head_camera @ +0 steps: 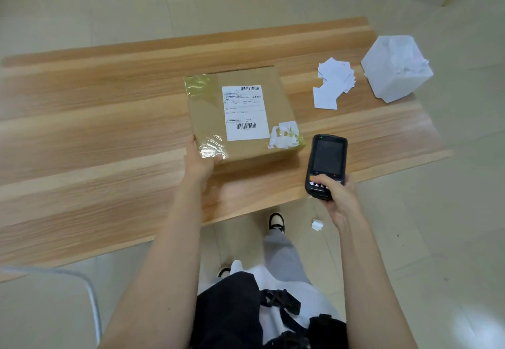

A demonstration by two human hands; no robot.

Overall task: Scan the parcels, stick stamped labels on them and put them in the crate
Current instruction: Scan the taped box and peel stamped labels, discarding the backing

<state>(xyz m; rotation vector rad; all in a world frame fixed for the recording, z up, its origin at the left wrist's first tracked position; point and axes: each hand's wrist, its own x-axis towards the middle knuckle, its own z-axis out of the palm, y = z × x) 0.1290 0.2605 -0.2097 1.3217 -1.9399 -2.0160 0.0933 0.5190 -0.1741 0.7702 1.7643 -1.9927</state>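
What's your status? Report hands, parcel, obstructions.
Left hand grips parcel at near corner; right hand holds scanner beside it. Parcel flat on table, shipping label up. Loose white labels off right, clear of the scan. Crate not in view.

You get soft, even light and faint shadows; the table (95, 135) blurs toward its left edge, its edges warped by the wide lens.

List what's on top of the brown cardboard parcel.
A white barcoded shipping label, a torn white sticker and clear tape at two corners. The left hand grips the near-left corner, covering that spot.
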